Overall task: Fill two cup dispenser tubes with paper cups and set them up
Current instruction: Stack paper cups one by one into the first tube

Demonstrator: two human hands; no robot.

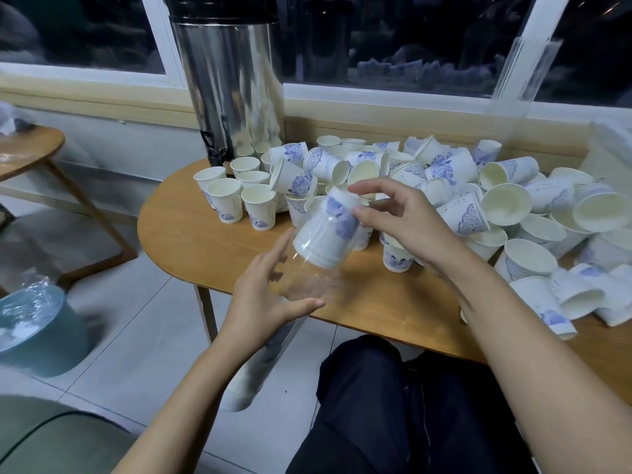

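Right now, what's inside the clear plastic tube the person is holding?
A short nested stack of white paper cups with blue print sits in the upper end of the clear plastic tube, the rest of which looks empty. The right hand covers the stack's top.

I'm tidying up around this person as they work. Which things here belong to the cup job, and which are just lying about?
Belongs to the job:
clear tube
loose paper cups
second clear tube

Lying about:
steel urn
blue bin
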